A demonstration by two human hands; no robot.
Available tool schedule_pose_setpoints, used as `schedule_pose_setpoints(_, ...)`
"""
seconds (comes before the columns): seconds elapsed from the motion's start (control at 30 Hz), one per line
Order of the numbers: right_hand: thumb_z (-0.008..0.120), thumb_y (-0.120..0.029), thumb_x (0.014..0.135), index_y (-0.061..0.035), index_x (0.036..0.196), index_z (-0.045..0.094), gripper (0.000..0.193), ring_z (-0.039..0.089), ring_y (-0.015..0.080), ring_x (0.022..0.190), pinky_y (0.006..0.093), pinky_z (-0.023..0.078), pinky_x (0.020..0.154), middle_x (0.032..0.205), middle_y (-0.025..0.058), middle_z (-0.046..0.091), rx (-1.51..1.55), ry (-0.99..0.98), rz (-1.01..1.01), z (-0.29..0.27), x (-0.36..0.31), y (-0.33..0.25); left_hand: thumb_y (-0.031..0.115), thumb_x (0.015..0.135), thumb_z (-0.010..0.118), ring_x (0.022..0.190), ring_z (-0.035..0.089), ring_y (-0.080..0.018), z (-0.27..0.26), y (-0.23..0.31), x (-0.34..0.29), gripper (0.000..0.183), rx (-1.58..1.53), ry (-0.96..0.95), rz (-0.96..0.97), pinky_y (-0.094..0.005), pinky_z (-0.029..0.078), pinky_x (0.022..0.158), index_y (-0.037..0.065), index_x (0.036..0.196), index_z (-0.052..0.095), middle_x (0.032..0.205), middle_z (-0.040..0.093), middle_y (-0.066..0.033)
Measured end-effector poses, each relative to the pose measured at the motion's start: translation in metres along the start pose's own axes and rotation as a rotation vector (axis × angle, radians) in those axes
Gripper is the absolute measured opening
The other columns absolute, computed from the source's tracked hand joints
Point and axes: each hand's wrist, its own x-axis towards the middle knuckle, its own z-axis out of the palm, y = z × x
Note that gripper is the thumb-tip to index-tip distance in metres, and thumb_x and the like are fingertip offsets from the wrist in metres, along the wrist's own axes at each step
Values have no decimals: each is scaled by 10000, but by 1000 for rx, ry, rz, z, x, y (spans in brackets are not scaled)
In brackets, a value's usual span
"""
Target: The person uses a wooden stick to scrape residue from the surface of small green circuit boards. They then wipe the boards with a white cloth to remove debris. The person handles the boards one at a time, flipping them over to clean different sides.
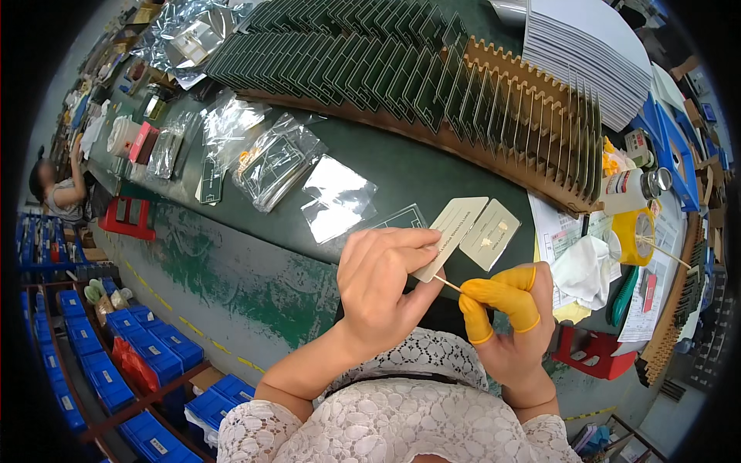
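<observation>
My left hand (382, 285) pinches a thin cream-coloured plate (458, 222) with small dark print between thumb and fingers. In my right hand (513, 328), yellow finger cots cover several fingers, which are closed on a thin wooden stick (448, 284). The stick's far end meets the plate's near edge by my left thumb; its tip is too small to make out. A second cream plate (495, 238), with pale marks on it, lies on the green table (401, 166) just right of the held one. Behind my left fingers lies a dark green panel (400, 219), partly covered.
Long brown slotted racks (532, 65) full of upright green panels span the back. Clear bags (278, 162) lie to the left. At right are a bottle (627, 189), a yellow tape roll (634, 238), white cloth (584, 270) and papers. Red stools (127, 218) stand below; a person sits far left.
</observation>
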Motion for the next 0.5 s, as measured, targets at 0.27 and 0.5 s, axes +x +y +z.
schedule_pose_setpoints(0.27, 818, -37, 708, -80, 1016, 688, 337, 493, 248, 737, 352, 368, 642, 872, 58, 578, -12, 12, 0, 0, 0, -1, -17, 628, 794, 811, 655, -267, 1, -1, -1, 363, -7, 0, 3, -367, 459, 714, 39, 926, 594, 982, 711, -115)
schedule_pose_setpoints(0.5, 818, -32, 706, -82, 1013, 691, 337, 494, 251, 741, 349, 374, 644, 871, 60, 577, -9, 1, -2, 0, 1, -1, -62, 658, 779, 795, 662, -249, 0, 2, 1, 345, 6, 1, -13, -337, 457, 708, 51, 920, 587, 958, 718, -106)
